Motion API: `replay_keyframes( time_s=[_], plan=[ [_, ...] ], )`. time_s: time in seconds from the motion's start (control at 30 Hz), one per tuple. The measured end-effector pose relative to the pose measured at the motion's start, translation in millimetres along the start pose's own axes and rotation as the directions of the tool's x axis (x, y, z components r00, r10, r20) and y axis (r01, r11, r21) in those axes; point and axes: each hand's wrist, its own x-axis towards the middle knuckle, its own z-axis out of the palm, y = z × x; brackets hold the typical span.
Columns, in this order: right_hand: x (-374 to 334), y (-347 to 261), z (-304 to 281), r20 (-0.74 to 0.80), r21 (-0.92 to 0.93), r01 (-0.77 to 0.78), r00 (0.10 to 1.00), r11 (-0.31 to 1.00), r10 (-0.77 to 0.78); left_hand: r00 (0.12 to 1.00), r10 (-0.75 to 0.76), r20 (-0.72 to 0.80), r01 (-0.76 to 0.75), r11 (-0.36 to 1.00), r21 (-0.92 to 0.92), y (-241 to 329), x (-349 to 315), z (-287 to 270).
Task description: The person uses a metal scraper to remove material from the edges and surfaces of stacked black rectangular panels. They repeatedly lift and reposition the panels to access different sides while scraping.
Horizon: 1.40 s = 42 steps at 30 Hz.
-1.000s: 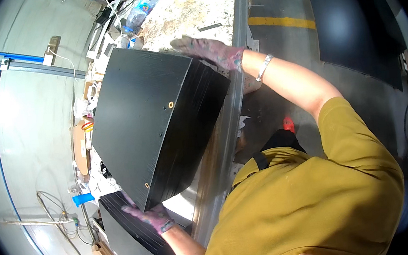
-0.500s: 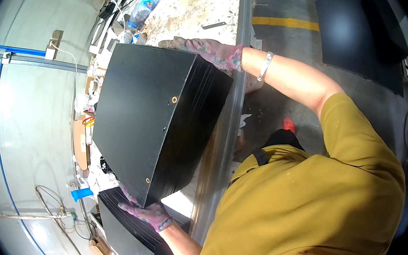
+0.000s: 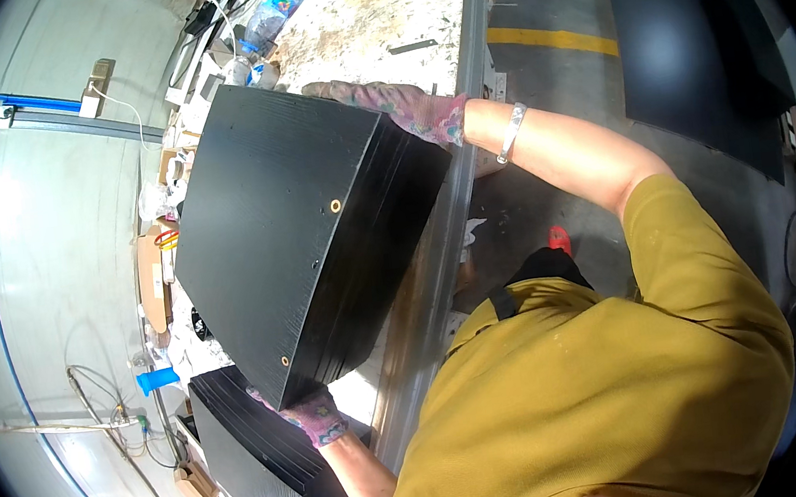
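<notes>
A thick stack of black panels [image 3: 260,224] lies at the workbench edge, with small brass-coloured rings set in the top panel's face. My right hand [image 3: 392,103], in a pink patterned glove, grips the stack's far end with its fingers laid along the edge. At the near corner my left hand [image 3: 314,418], gloved alike, holds the stack from below; the panels hide part of its fingers. Just beyond that hand, a second stack of black panels [image 3: 250,458] sits to the near left.
The stained white workbench [image 3: 366,33] carries plastic bottles [image 3: 274,14] and a cardboard piece [image 3: 151,284] along the wall side. Large black sheets [image 3: 679,64] stand to the right beyond a yellow floor line [image 3: 551,38]. Cables hang on the left wall.
My left hand has shifted right and tucked in its outstretched fingers under the stack's near corner. My right hand keeps its place on the far end, and the stack has barely moved.
</notes>
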Motion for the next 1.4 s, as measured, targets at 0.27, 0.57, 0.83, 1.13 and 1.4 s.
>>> replay_keyframes(
  time_s=[0.27,0.57,0.83,1.13,1.4],
  plan=[
    [17,88,30,0.157,-0.691,-0.397,0.733,-0.604,-0.662,0.994,0.111,-0.022,-0.109,0.991,0.080,6,0,-20],
    [-16,136,2,0.184,-0.210,-0.647,0.710,-0.733,-0.680,0.967,0.245,0.066,-0.251,0.881,0.401,36,-23,27],
    [8,129,-6,0.276,-0.457,-0.399,0.786,-0.795,-0.554,0.985,0.161,-0.056,-0.134,0.936,0.325,16,-15,15],
    [-84,118,26,0.345,-0.357,-0.609,0.619,-0.708,-0.706,0.757,0.397,0.519,-0.426,-0.304,0.852,26,-13,-47],
    [-104,130,-2,0.241,-0.310,-0.790,0.472,-0.529,-0.848,0.956,0.285,-0.077,-0.213,0.846,0.488,31,-25,14]
  ],
)
